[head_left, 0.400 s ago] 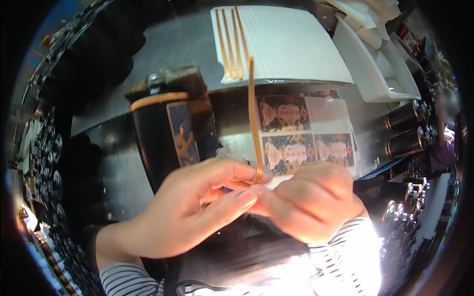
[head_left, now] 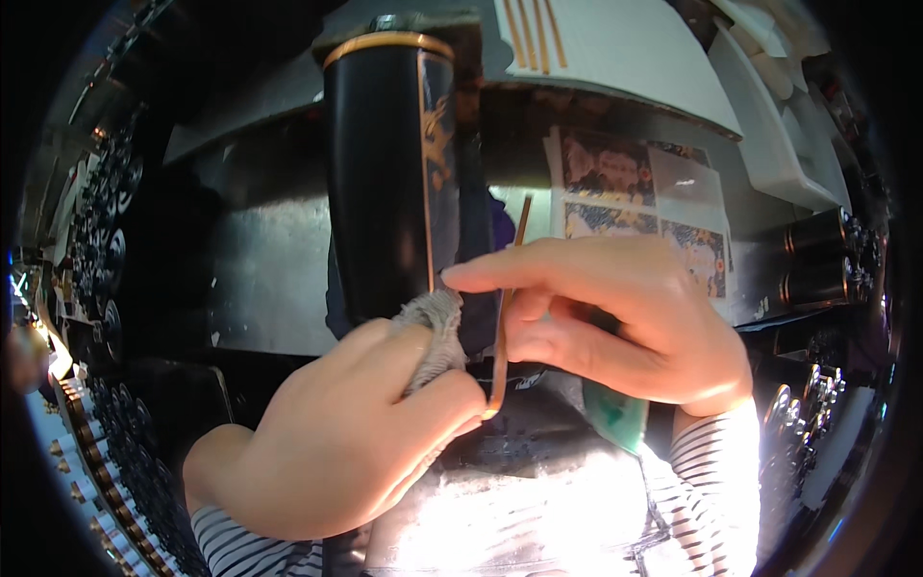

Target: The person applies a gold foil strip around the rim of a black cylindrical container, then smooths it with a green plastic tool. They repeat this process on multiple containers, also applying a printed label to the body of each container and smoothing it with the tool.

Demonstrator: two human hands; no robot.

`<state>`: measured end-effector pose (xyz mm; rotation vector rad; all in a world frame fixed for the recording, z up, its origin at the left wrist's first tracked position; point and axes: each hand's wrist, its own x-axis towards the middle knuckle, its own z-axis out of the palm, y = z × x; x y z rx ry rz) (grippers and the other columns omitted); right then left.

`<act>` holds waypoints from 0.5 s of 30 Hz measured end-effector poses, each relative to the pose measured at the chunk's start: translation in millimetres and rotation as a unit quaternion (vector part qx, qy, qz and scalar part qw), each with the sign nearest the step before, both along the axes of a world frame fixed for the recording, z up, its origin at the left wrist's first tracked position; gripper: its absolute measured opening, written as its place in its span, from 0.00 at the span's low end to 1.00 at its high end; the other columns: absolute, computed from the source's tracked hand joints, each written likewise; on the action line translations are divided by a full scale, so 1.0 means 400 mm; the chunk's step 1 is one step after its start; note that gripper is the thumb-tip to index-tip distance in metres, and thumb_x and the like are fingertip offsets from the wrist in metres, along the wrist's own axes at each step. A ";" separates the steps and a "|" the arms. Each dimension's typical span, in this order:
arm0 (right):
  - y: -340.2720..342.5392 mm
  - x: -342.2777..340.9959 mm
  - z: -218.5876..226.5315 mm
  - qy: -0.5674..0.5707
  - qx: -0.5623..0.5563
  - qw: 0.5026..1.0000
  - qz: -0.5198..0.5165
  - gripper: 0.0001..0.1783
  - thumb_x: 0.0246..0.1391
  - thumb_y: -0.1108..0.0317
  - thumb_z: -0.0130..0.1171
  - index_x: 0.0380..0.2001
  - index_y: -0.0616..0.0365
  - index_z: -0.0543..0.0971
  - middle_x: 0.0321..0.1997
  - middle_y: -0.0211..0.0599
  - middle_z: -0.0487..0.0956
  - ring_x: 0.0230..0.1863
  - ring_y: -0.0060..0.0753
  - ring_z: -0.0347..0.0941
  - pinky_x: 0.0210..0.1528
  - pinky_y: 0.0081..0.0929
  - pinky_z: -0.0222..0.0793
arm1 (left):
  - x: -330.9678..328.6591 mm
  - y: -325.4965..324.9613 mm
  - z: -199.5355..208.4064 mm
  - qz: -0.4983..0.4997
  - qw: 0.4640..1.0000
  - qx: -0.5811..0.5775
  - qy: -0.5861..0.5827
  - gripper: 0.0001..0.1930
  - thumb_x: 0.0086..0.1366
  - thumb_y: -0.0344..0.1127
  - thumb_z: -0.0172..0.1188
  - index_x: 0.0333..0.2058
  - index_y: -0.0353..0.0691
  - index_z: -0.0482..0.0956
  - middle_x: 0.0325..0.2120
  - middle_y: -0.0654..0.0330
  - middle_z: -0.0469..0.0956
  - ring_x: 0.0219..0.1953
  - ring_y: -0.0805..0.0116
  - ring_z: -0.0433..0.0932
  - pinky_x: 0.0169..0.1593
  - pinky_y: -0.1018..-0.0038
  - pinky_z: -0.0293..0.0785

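My left hand [head_left: 336, 423] is closed around a crumpled grey cloth [head_left: 437, 332], and the lower end of a thin gold strip [head_left: 500, 356] is at its thumb tip. The strip rises past the fingers of my right hand [head_left: 615, 322]. That hand has its index finger stretched out and its thumb apart; the fingertip is at the lower edge of a decorated panel on a black cylinder [head_left: 380, 183]. Gold rims the cylinder's far end, and a gold figure [head_left: 437, 144] marks the panel. My left hand hides the cylinder's near end.
Several gold strips [head_left: 534, 38] lie on a white ridged sheet [head_left: 625, 58] at the back. Printed sheets [head_left: 606, 168] lie right of the cylinder. A white bin [head_left: 769, 125] stands far right, with more black cylinders [head_left: 817, 255] below it. Dark parts crowd the left side [head_left: 115, 260].
The view has shifted, and the cylinder appears nearer the middle. My hands have parted; the left is now closed on the cloth, and the right index finger reaches the cylinder.
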<state>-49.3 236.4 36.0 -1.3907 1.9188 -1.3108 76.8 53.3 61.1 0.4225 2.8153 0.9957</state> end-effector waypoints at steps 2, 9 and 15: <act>-0.010 0.022 -0.007 0.019 -0.006 1.000 0.000 0.25 0.53 0.68 0.60 0.54 0.62 0.73 0.32 0.36 0.82 0.24 0.26 0.74 0.28 0.22 0.69 | 0.031 -0.012 -0.004 0.039 0.998 -0.039 -0.003 0.07 0.50 0.28 0.65 0.28 0.38 0.76 0.26 0.60 0.74 0.29 0.60 0.73 0.35 0.67 0.67; -0.044 0.071 -0.042 -0.026 -0.015 0.999 0.039 0.16 0.47 0.67 0.66 0.40 0.61 0.81 0.26 0.34 0.82 0.23 0.31 0.75 0.25 0.23 0.66 | 0.094 -0.036 -0.027 0.130 0.979 -0.135 0.077 0.05 0.48 0.34 0.68 0.26 0.49 0.81 0.29 0.62 0.74 0.33 0.63 0.68 0.37 0.70 0.65; -0.050 0.075 -0.047 -0.046 0.042 0.995 -0.077 0.07 0.46 0.72 0.67 0.27 0.64 0.82 0.23 0.34 0.78 0.24 0.22 0.72 0.27 0.17 0.64 | 0.077 -0.062 -0.120 0.273 0.941 0.192 0.058 0.06 0.55 0.32 0.66 0.23 0.38 0.79 0.21 0.65 0.77 0.28 0.74 0.70 0.43 0.75 0.63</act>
